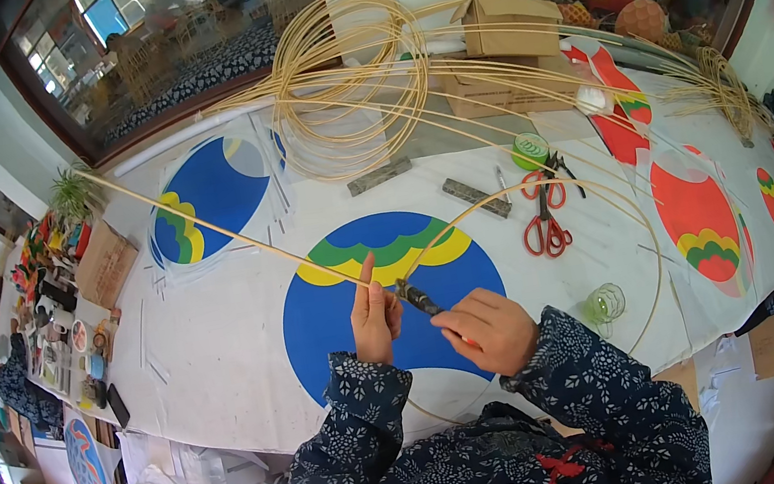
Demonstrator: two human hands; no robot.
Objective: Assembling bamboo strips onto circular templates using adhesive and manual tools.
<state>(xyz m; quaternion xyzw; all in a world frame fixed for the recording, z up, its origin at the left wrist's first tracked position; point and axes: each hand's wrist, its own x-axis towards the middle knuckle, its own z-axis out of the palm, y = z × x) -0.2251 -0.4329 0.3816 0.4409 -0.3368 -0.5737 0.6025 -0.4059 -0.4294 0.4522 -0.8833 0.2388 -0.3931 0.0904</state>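
My left hand (376, 317) is closed on a long thin cane strip (234, 234), its index finger stretched along the strip. The strip runs far to the upper left. A bent cane (651, 231) curves round to the right from the same spot. My right hand (494, 328) grips a short tool with a dark, banded body (419, 298), whose far end meets the cane beside my left fingers. Its working tip is too small to make out. Under both hands lies a round blue sheet (329, 322) with green and yellow scalloped bands.
Red-handled scissors (547, 227), a green tape roll (530, 150), grey blocks (476, 197) and a clear glass (605, 306) lie to the right. Behind are coiled canes (346, 76) and cardboard boxes (510, 25). Red cut-outs (695, 203) lie farther right; another person (20, 386) is at left.
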